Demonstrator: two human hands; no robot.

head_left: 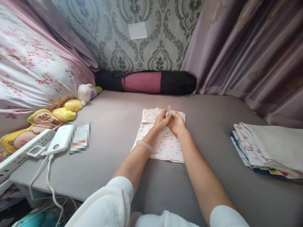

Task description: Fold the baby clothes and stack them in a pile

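Observation:
A pale pink cloth garment with small printed figures lies partly folded on the grey bed sheet, its far edge turned over in a band. Over that far part my left hand and my right hand meet. Between the fingers of my left hand a small bit of the fabric sticks up in a pinch. Beside it my right hand is curled, palm turned inward, its fingertips close to the same bit of fabric; whether they grip it is hard to see. A pale bangle circles my left wrist.
A stack of folded cloths lies at the right. On the left are a white power bank, a power strip with cables and several plush toys. A black and pink roll bag lies along the wall.

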